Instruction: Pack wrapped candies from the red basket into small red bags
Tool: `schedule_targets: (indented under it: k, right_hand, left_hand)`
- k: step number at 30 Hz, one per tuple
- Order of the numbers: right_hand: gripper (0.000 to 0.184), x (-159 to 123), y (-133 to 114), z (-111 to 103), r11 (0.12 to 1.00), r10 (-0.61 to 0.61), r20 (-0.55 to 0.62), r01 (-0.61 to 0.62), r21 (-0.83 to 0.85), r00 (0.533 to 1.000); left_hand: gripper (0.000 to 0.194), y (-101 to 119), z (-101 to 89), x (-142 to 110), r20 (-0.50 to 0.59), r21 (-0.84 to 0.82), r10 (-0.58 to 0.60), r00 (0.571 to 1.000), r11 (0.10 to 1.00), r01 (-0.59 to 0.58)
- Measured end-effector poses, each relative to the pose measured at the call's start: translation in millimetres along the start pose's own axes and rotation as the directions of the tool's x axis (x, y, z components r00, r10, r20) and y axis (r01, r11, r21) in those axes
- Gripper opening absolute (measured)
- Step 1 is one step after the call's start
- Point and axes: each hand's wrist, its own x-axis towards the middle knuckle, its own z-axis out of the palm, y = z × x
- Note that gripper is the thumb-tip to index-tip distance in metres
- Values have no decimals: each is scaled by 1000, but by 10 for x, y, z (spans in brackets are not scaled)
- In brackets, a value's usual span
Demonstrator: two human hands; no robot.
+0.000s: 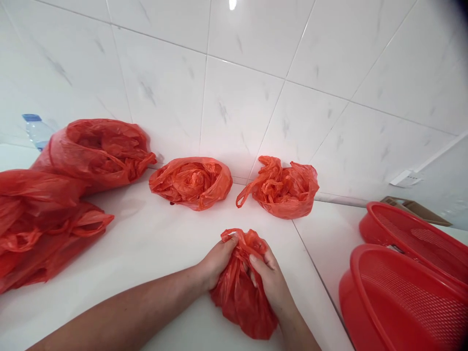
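Observation:
Both of my hands grip a crumpled red plastic bag (pixel 243 297) at the front of the white counter (pixel 153 243). My left hand (pixel 219 261) presses its upper left side, and my right hand (pixel 268 282) has its fingers pushed into the folds from the right. Just ahead of my hands, two bunched orange-red plastic bags (pixel 192 183) (pixel 283 190) lie side by side against the wall. Two larger, looser red bags (pixel 97 153) (pixel 40 224) are heaped at the left.
White marble-look wall tiles (pixel 237 107) rise behind the counter. Two red plastic mesh baskets (pixel 409 239) (pixel 398 302) sit at the right, beside a brown object (pixel 415 209). A plastic water bottle (pixel 36 130) stands behind the left bags.

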Motion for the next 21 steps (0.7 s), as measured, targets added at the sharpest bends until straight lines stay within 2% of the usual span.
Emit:
schedule_targets:
  k: [3, 5, 7, 9, 12, 14, 17, 21]
  right_hand:
    - [55, -5, -1, -72, 978, 13, 154, -45, 203, 988]
    - [62, 12, 24, -137, 967, 24, 195, -72, 243, 980]
    - [46, 34, 54, -189, 980, 37, 173, -70, 186, 984]
    - [25, 53, 70, -216, 993, 38, 147, -54, 104, 988]
    - [16, 71, 56, -213, 999, 32, 137, -37, 30, 990]
    - [22, 81, 41, -201, 999, 3, 82, 0, -34, 997]
    - [34, 104, 52, -194, 984, -44, -87, 28, -176, 995]
    - [42, 139, 111, -219, 927, -95, -287, -20, -374, 953]
  left_hand:
    - [18, 53, -32, 44, 14, -15, -15, 1000, 1000, 16]
    - [14, 77, -37, 56, 33, -11, -29, 999, 1000, 29]
    - [12, 83, -43, 64, 36, -8, -29, 999, 1000, 29]
    - [19, 76, -56, 74, 36, -10, -25, 999, 1000, 26]
    - [23, 67, -76, 79, 64, -25, -20, 998, 999, 21]
    - [26, 72, -76, 67, 89, -41, -9, 996, 999, 13]
    - [23, 89, -50, 24, 143, -41, 65, 988, 997, -60]
    - [21, 81, -4, -42, 246, 104, 176, 953, 973, -207]
